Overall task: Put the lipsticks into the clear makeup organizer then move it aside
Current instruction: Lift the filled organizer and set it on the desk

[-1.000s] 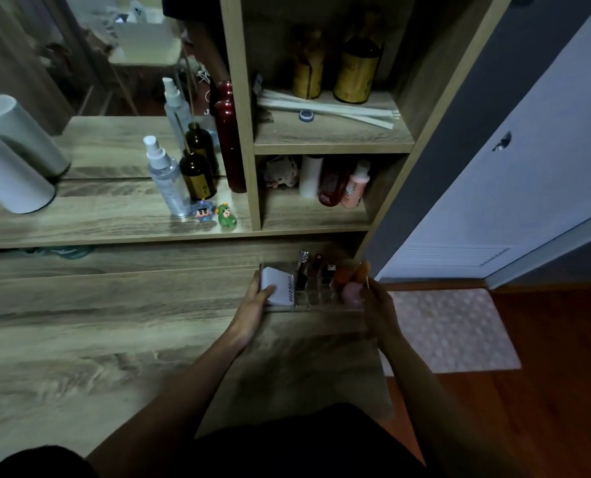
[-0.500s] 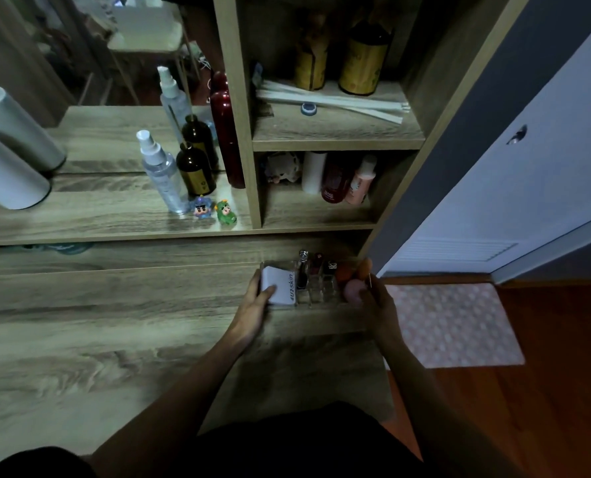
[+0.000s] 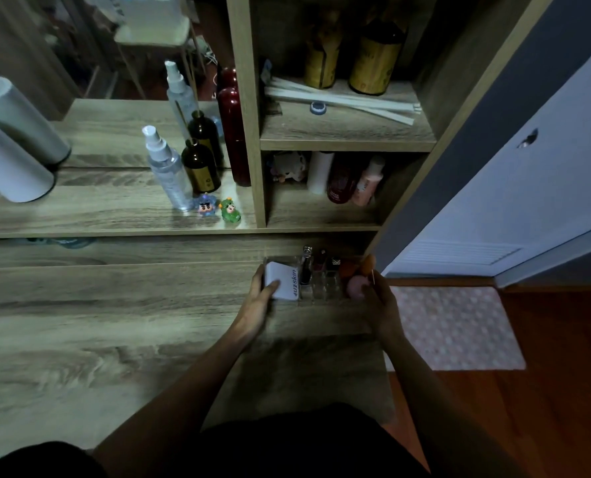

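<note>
The clear makeup organizer (image 3: 323,288) stands on the wooden desk (image 3: 114,322) near its back right corner, just below the shelf unit. Several lipsticks (image 3: 307,267) stand upright in its middle slots. A white compact (image 3: 282,281) fills its left section, and orange and pink sponges (image 3: 356,274) sit at its right end. My left hand (image 3: 258,301) grips the organizer's left end, thumb on the white compact. My right hand (image 3: 378,305) holds the right end beside the pink sponge.
The shelf (image 3: 114,215) behind holds a spray bottle (image 3: 168,170), a brown bottle (image 3: 201,167), two small figurines (image 3: 220,210) and white cylinders (image 3: 7,163). Cubbies (image 3: 321,208) hold more bottles. The desk's right edge drops to a pink mat (image 3: 456,326) on the floor.
Both hands keep their hold on the organizer's ends, and it stays near the back right corner. The camera has tilted slightly, shifting the scene.
</note>
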